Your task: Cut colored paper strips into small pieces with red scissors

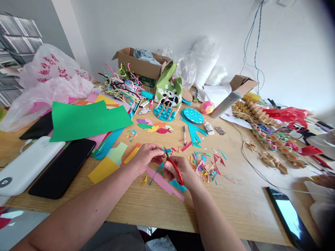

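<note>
The scissors (pixel 178 174), small with red handles, are in the right hand (pixel 184 169), whose fingers are curled around the loops. From where I stand, the blades point up and away from the person, their tips just beside the left hand (pixel 149 155). That hand has its thumb and fingers drawn narrowly together; I can't make out what, if anything, they pinch.

Beneath the two hands, a pink strip (pixel 164 184) lies on the bench (pixel 230 212), with bits of blue paper near it. Just right of the right hand is a loose heap of paper scraps (pixel 205 169) in many colours. Left of the left hand sits a yellow sheet (pixel 103 169), and beyond that a big green sheet (pixel 89 122) tops a pile of coloured paper. Farther left are a black slab (pixel 62 170) and a white power bank (pixel 31 164).

Straight ahead, past the hands, lie some paper fish (pixel 163 130), a pen (pixel 184 135) and a cut blue sheet (pixel 192 130), with a small white bottle (pixel 208 128) to its right. Behind these stand a green panda bag (pixel 169 83) and, farther back, a cardboard box (pixel 138 62). Well off to the right of the hands, a phone (pixel 290 218) rests near the bench's edge.
</note>
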{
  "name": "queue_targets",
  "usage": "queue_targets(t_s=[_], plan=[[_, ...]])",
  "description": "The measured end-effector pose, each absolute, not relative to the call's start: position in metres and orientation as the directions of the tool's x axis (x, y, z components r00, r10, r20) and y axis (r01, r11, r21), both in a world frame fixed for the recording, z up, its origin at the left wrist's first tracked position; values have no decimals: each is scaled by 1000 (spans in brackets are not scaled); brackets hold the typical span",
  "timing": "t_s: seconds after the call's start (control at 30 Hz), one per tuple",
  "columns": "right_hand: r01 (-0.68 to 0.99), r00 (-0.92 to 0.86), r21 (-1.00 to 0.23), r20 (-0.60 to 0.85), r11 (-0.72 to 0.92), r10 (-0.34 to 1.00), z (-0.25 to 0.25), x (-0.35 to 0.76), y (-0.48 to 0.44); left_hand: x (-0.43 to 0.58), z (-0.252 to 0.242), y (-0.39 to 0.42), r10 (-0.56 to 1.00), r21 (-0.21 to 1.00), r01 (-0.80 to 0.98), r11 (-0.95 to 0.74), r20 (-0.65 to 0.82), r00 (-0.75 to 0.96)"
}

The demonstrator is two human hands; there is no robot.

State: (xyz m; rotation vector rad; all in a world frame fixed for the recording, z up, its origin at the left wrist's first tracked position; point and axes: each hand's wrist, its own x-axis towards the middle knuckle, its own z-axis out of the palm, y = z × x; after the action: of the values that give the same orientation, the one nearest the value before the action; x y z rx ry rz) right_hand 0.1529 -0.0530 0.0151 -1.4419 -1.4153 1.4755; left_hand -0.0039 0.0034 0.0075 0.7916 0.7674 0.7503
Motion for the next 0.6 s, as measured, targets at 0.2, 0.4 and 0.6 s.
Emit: queue_targets(t_s=[0.2,0.4,0.6], plan=[[236,-200,-946,-270,-221,942,14,153,-53,-4,8,4,814,829,-277,486,-313,490],[225,-191,-949,-267,-222,945,13,153,-53,-3,8,3,851,853,-285,437,-290,437],[235,-174,-942,-283,-239,943,15,151,-53,0,6,0,886,873,-296,388,-265,381]])
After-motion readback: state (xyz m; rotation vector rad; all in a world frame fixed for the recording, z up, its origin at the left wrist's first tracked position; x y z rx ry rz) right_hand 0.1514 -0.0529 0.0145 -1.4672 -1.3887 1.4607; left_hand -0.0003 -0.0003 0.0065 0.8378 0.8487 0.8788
